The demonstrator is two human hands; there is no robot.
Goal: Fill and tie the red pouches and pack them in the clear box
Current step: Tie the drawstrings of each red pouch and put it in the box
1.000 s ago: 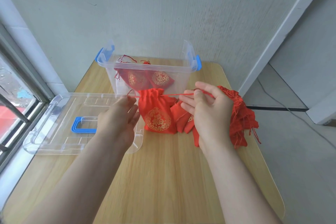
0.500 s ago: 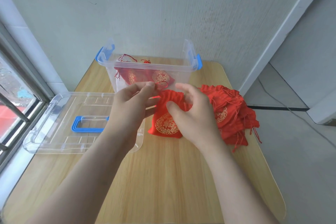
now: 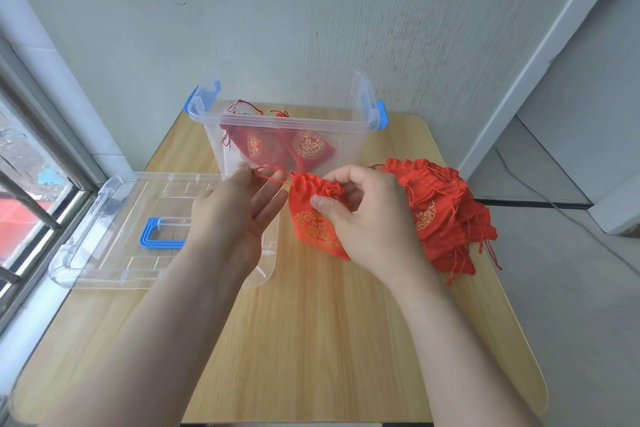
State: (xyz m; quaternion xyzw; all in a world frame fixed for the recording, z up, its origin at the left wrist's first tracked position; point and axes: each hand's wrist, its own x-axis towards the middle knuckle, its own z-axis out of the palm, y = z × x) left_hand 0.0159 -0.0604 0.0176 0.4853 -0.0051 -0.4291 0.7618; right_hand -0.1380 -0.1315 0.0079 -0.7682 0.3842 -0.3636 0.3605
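Two bare forearms reach up from the bottom of the frame over the wooden table (image 3: 311, 340), and the hands meet at its centre. The left hand (image 3: 239, 215) pinches a thin red cord (image 3: 273, 177) between thumb and forefinger, its other fingers spread loosely. The right hand (image 3: 363, 215) grasps the gathered neck of a red pouch (image 3: 315, 229) between thumb and fingertips. The pouch lies on the table between the hands, its gold pattern showing and its bottom corner hidden under the right wrist. Half a second ago both hands were bunched together over the pouch mouth; now the left has drawn away to the left with the cord, and the short length to the neck looks fairly tight. A second ago the cords were pulled wide to both sides, so this looks like a knot being made on a mouth already drawn closed, with packing this pouch probably close. To the right of centre the pile of flat pouches (image 3: 443, 211) sits where it did, so many remain to fill. The clear lid (image 3: 104, 218) lies left of centre, unmoved. Farther back, in the upper middle, the clear box (image 3: 287, 121) holds two tied pouches (image 3: 308, 146), as before, against the pale wall (image 3: 311, 10).
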